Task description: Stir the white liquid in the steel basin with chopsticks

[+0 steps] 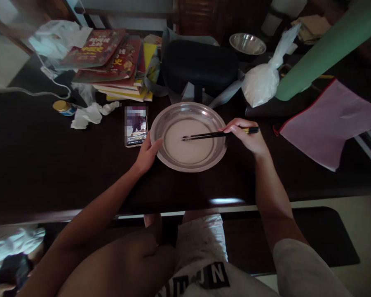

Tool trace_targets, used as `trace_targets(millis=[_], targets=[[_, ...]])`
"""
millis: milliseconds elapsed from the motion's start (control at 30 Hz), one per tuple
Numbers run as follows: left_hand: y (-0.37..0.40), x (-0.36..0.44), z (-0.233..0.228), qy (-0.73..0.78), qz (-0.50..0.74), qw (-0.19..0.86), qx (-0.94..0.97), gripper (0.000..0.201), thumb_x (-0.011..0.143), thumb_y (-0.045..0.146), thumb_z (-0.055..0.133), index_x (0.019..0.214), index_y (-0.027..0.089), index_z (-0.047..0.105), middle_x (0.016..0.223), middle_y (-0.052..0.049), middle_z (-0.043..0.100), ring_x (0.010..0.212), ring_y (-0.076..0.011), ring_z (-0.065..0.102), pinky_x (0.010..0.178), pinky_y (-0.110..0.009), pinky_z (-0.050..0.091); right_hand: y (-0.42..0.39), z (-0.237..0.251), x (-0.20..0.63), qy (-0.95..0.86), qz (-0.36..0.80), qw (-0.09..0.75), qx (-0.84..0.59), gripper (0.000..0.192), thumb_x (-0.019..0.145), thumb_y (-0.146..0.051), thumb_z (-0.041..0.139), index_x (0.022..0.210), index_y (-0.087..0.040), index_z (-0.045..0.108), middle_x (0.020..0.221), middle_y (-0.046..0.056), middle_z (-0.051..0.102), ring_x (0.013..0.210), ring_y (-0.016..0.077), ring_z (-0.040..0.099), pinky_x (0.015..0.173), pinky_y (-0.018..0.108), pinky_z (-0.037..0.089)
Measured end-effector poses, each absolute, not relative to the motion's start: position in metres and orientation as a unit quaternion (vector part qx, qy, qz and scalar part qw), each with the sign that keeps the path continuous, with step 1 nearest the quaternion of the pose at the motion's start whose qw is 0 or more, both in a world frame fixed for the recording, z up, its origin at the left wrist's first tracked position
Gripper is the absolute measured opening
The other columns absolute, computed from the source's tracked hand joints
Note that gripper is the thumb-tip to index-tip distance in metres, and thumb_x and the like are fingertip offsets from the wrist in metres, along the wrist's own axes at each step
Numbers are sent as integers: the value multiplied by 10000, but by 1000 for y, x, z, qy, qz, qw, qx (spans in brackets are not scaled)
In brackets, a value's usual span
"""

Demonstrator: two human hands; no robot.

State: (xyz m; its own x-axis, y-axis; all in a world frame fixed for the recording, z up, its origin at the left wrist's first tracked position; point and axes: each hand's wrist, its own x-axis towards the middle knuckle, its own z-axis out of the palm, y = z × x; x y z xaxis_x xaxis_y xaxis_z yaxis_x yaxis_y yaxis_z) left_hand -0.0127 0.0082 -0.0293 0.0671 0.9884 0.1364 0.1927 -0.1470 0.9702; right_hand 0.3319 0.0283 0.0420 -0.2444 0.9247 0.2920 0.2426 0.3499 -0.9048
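A wide metal basin stands on the dark table in front of me, with a whitish, cloudy liquid in its bottom. My left hand grips the basin's left rim, thumb over the edge and the fingers mostly hidden on the outside. Black chopsticks are pinched in my right hand at the basin's right side. Their tips reach into the liquid near the middle of the basin.
Left of the basin are a phone, crumpled tissue and a small yellow-lidded jar. Behind are stacked books, a black case, a tied bag of white powder and a metal bowl. A pink cloth pouch lies right.
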Motion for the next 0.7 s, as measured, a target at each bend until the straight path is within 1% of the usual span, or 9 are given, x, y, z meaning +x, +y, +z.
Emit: trace_targets(millis=[100,167,233,300,367,500,567,700], targets=[[8,-12,-29,496,473,432,587,527,883,526,603,1304,209,591,1207,-107,678,1111,-289,634,1033,-502,520,28,44,335,-663,362,485,-440,303,883,-507,684,726,-260,763,740,-6,765,789,172,760,792,340,575],[8,-12,-28,494,471,438,585,523,883,532,598,1294,207,593,1195,-107,681,1110,-291,636,1032,-506,522,28,44,336,-656,373,491,-435,332,891,-504,675,687,-253,752,683,-12,736,725,165,749,761,335,573],[8,-12,-27,493,471,438,586,515,879,534,599,1271,200,602,1204,-111,677,1122,-294,633,1052,-514,507,28,44,335,-670,390,470,-423,339,894,-513,667,695,-254,757,702,-6,741,744,167,751,768,335,573],[8,-12,-27,499,469,432,587,503,875,533,600,1248,195,612,1221,-115,670,1132,-297,630,1072,-519,492,28,43,333,-689,392,446,-417,313,885,-524,673,745,-261,770,780,5,770,823,176,758,809,341,574],[8,-11,-27,505,469,428,585,494,871,531,604,1233,194,617,1223,-117,669,1131,-300,631,1075,-520,490,29,43,333,-690,379,450,-423,296,876,-529,682,770,-268,773,820,8,781,863,181,760,832,348,572],[8,-11,-27,500,471,428,587,494,877,534,598,1244,204,613,1198,-111,682,1136,-303,633,1069,-518,498,29,44,337,-655,358,493,-447,335,877,-538,676,688,-272,751,706,-8,745,754,184,750,792,371,582],[8,-11,-28,498,470,425,592,497,885,535,593,1261,210,609,1188,-107,686,1139,-300,631,1066,-510,502,28,44,336,-659,372,481,-442,359,879,-554,663,666,-277,746,681,-8,736,735,187,745,780,376,586],[8,-12,-28,498,469,423,594,510,886,535,597,1281,212,604,1203,-106,682,1121,-292,639,1051,-499,512,27,44,331,-692,386,436,-427,324,858,-572,681,742,-283,773,797,4,785,831,188,756,813,358,587]])
